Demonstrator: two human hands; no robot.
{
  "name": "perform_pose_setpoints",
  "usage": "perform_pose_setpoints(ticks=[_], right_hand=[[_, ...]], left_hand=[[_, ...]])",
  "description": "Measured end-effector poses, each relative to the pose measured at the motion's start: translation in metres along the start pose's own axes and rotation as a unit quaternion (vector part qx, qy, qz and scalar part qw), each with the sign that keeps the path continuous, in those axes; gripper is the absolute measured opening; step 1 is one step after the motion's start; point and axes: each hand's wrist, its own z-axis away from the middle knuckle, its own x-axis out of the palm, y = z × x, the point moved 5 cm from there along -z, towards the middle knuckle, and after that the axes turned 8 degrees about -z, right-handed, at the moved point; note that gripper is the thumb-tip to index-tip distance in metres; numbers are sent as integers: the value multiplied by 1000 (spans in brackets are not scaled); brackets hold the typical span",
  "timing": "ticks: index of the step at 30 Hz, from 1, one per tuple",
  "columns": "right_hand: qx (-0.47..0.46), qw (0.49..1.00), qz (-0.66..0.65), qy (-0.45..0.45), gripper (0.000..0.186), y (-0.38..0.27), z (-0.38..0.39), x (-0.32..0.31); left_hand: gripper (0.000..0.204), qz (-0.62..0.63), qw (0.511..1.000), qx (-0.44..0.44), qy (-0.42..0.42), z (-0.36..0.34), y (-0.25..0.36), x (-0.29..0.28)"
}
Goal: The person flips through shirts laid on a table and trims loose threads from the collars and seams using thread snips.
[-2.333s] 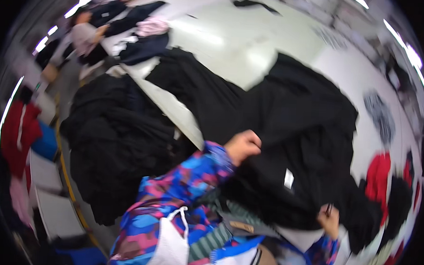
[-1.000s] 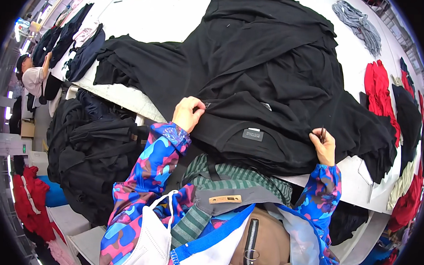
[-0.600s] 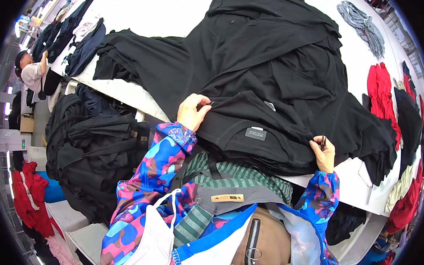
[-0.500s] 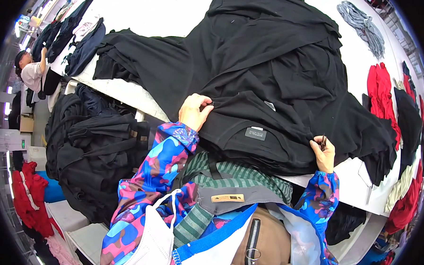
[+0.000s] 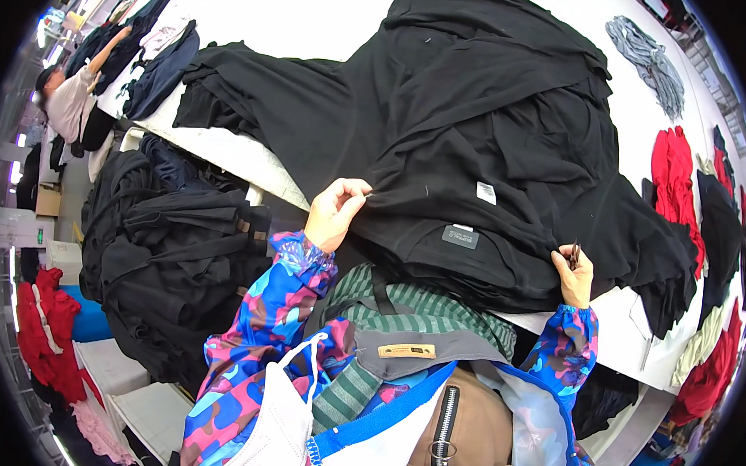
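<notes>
A pile of black shirts [image 5: 477,138] lies spread over the white table, with necklines toward me. The nearest neckline shows a dark grey neck label [image 5: 460,236], and a small white tag [image 5: 486,193] sits on the cloth above it. My left hand [image 5: 333,214] is closed, thumb and forefinger pinching the top shirt at its left shoulder edge. At the right edge of the neckline, my right hand [image 5: 574,277] is closed around small dark thread snips [image 5: 574,254], their points upward. Its fingertips also touch the black cloth.
A heap of black garments [image 5: 164,257] hangs below the table edge at left. Along the right lie a grey bundle [image 5: 649,66] and red garments [image 5: 676,184]. Dark garments [image 5: 161,75] lie at far left, where another person [image 5: 69,107] reaches over the table.
My left hand has shifted slightly down and left with the shirt edge, drawing the cloth flatter so the white tag shows more. The other person's arm now stretches farther out.
</notes>
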Motion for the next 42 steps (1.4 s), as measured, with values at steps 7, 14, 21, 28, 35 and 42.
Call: perform_pose_setpoints(ticks=[7,14,21,28,35,42], right_hand=[[-177,981,70,24,22,-93,0,52],[-311,916,57,-246,28,-139,26,199],[-291,916,99,-259,12,-104,41,230],[-276,921,71,-265,15,-105,45,226],[-276,921,73,-267,16,-101,46,227],[-277,920,73,-267,17,-100,50,226]], left_hand=[[2,20,998,18,-61,22,21,0],[2,56,996,12,-64,28,19,2],[7,-158,982,102,0,37,41,-3],[11,-248,955,160,-15,50,36,-8],[5,5,990,-37,-138,62,14,-10],[9,84,990,-33,-111,57,4,-22]])
